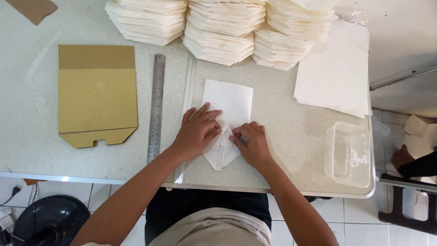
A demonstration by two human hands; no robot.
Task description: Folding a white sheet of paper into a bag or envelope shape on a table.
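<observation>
Both forearms reach up from the bottom edge and meet over a white sheet (229, 116) lying flat on the table (282, 136), just right of its centre seam. Left hand (196, 132) lies palm down, fingers spread and flat, pinning the folded lower left part of the sheet. Right hand (251, 143) is curled, fingertips pinched down on a folded flap near the sheet's pointed lower end; whether something thin sits under those fingers, I cannot tell. Paper like this looks light, thin and limp, likely to slide on the smooth top and to crease for good wherever it is pressed, so flat pressure with one hand and a fingertip hold at the fold edge suits it.

Left of the hands a steel ruler (156, 107) lies lengthwise, then a brown card template (97, 93). Above stand stacks (223, 27) of folded white pieces, to the right loose sheets (334, 73) and a clear tub (349, 155).
</observation>
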